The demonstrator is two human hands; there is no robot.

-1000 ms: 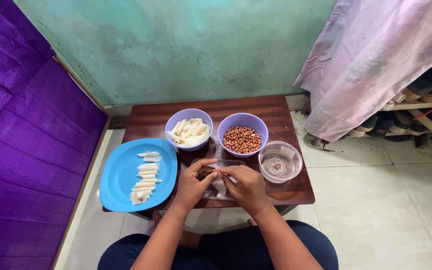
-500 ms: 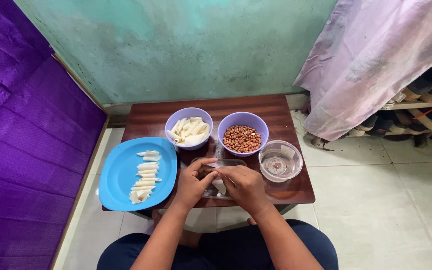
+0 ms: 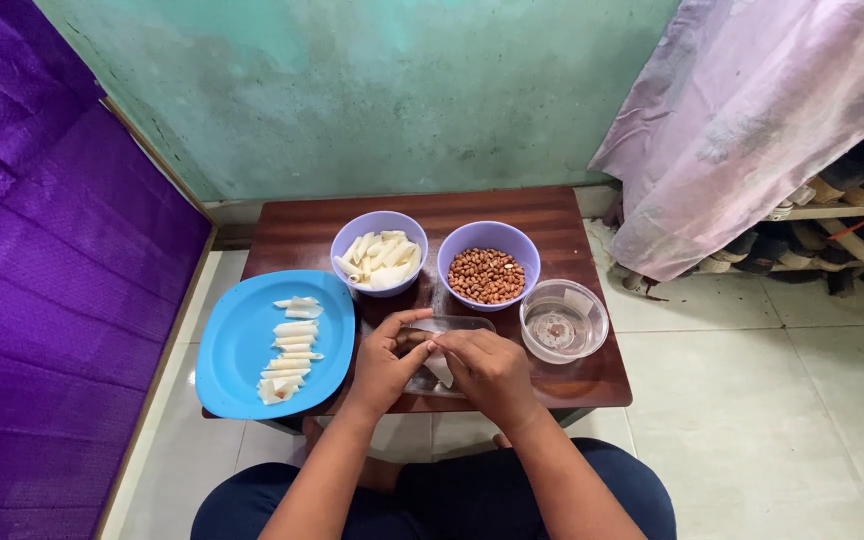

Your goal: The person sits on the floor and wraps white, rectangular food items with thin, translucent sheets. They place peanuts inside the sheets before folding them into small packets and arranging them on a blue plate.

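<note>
My left hand (image 3: 384, 362) and my right hand (image 3: 484, 366) meet over a small clear tray (image 3: 452, 325) at the front of the low wooden table (image 3: 302, 232). Between the fingers of both hands sits a small pale wrapper piece (image 3: 439, 368) with something brown tucked in it. A purple bowl of pale wrapper pieces (image 3: 380, 251) and a purple bowl of brown peanuts (image 3: 487, 275) stand just behind the hands. To the left lies a blue plate (image 3: 237, 345) with a column of folded pale pieces (image 3: 288, 348).
A clear round container (image 3: 563, 322) with a little water stands at the right of the table. A purple cloth hangs along the left. At right a pink cloth drapes over shelves of shoes. Tiled floor surrounds the table.
My hands have stayed together over the clear tray, with the fingers shifting slightly around the small piece. Nothing else on the table has moved.
</note>
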